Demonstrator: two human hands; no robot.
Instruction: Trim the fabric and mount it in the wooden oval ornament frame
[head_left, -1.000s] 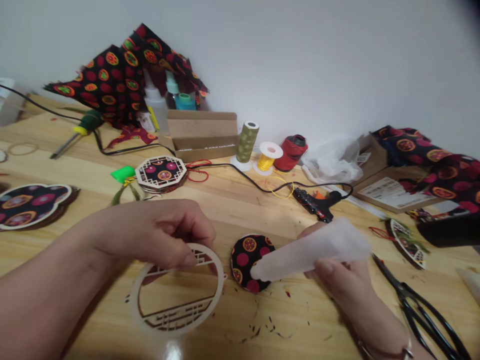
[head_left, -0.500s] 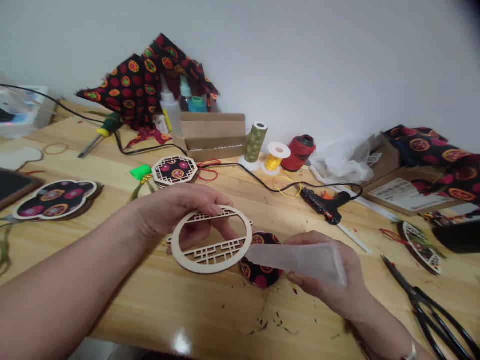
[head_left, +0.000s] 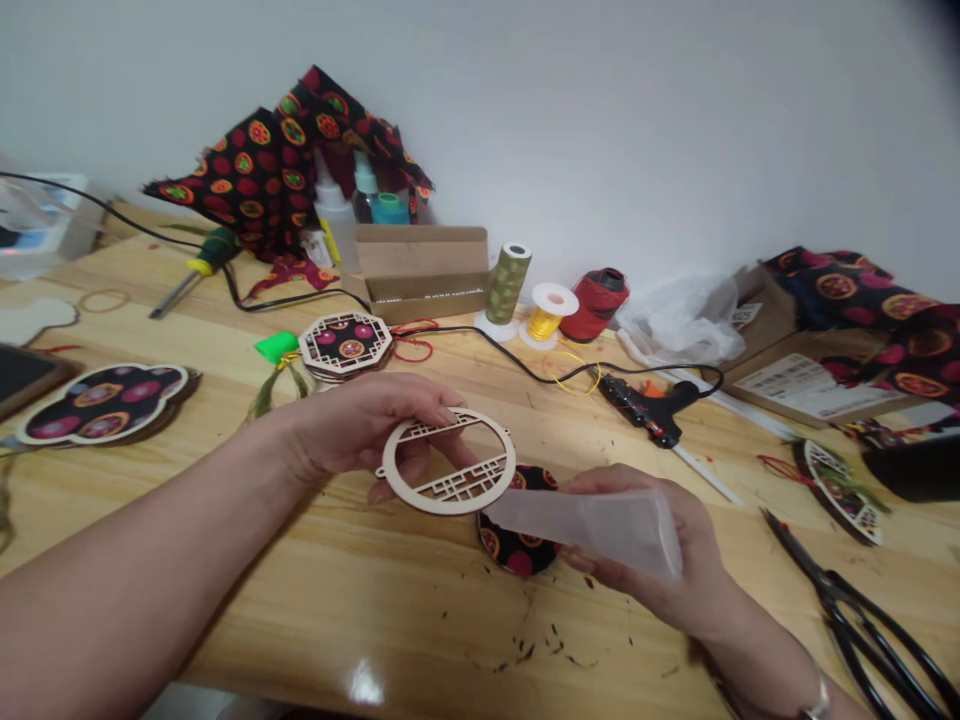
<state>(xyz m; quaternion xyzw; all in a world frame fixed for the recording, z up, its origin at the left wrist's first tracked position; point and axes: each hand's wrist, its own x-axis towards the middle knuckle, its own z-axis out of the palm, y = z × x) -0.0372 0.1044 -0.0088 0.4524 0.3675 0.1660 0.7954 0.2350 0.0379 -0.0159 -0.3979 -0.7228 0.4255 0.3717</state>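
Note:
My left hand point(head_left: 401, 430) grips a round wooden openwork frame point(head_left: 450, 506) by its far rim, tilted above the table. In my right hand point(head_left: 649, 550) is a translucent white squeeze bottle point(head_left: 607, 525), its narrow end pointing left toward the frame's right edge. I cannot tell whether the tip touches the frame. A round piece covered in black patterned fabric point(head_left: 525, 560) lies below, partly hidden by the bottle and the frame.
Black scissors point(head_left: 847, 600) lie at the right. Behind are a glue gun point(head_left: 649, 405), thread spools point(head_left: 553, 318), a cardboard box point(head_left: 424, 260) and an octagonal ornament point(head_left: 346, 342). A black cord point(head_left: 517, 370) crosses the table. A screwdriver point(head_left: 195, 270) rests at the left.
My left hand has moved the wooden frame to the right and slightly up, and turned it a little. My right hand with the bottle has barely shifted.

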